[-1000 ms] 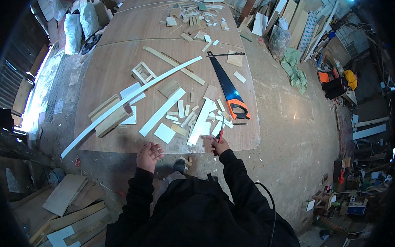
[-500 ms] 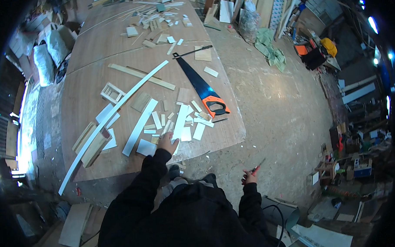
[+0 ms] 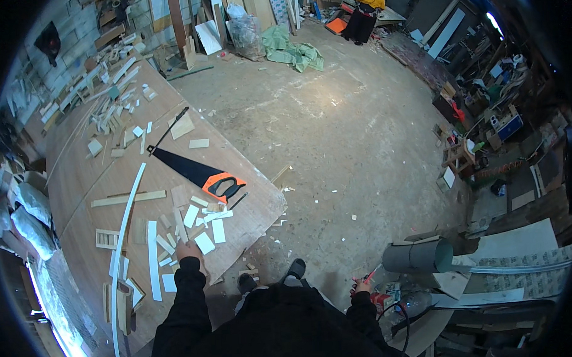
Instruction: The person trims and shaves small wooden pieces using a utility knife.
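At the table's near edge, my left hand (image 3: 189, 250) has its fingers closed on a pale wood strip (image 3: 180, 223), among small white and bare wood pieces (image 3: 205, 243). Left of it lies a long white strip (image 3: 153, 262). My right hand (image 3: 363, 286) is out over the floor to the right, closed round a red-handled tool (image 3: 368, 277) with a slender tip. A hand saw (image 3: 188, 166) with a black blade and orange handle lies further up the table, beside a thin dark rod (image 3: 171, 127).
The wooden table (image 3: 79, 211) carries more offcuts and a long bowed strip (image 3: 125, 237). Concrete floor (image 3: 354, 144) spreads rightward. A grey-green roll (image 3: 415, 257) and sheets lie near my right hand. Sacks (image 3: 32, 225) line the left; boards and a green tarp (image 3: 291, 49) stand beyond.
My view has swung right, shifting the table leftward. My left hand has reached onto the table and closed on a strip. My right hand has moved away from the table with the red tool.
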{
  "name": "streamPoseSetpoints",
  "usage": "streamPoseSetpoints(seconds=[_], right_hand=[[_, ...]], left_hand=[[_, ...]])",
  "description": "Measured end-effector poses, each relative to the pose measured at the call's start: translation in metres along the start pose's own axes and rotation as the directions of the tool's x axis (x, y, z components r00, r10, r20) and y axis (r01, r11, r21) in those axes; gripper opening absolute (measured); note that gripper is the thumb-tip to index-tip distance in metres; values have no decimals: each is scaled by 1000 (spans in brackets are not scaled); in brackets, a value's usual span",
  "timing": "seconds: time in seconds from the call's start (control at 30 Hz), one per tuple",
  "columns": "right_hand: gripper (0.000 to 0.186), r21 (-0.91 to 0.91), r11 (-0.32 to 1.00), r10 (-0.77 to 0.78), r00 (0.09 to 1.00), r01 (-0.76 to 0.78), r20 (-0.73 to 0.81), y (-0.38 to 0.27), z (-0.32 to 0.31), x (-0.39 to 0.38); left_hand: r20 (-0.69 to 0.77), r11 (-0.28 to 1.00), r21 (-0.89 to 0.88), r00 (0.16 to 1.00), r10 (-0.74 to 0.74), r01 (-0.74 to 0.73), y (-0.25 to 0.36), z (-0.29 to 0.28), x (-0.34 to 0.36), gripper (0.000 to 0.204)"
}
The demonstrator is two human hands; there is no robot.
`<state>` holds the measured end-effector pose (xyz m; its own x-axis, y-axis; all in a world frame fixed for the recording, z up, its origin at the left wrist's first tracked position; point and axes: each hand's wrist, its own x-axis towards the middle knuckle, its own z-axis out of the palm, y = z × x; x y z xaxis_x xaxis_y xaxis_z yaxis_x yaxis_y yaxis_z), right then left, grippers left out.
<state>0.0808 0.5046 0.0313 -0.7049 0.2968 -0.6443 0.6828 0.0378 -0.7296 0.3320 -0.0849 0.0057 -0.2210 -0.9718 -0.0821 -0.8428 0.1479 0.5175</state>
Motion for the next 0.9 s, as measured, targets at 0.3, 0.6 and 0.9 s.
streamPoseSetpoints(seconds=[0.3, 0.6, 0.9], right_hand=[[22, -66, 991, -106, 979, 119, 177, -42, 21, 86], [25, -675, 727, 85, 960, 122, 266, -27, 2, 182], [35, -692, 697, -54, 977, 186, 208, 18, -43, 235]], left_hand=[[195, 803, -588, 945, 261, -100, 96, -19, -56, 28], [25, 833, -521, 972, 235, -188, 230, -27, -140, 52], [44, 903, -160, 910, 411, -400, 232, 16, -129, 53]])
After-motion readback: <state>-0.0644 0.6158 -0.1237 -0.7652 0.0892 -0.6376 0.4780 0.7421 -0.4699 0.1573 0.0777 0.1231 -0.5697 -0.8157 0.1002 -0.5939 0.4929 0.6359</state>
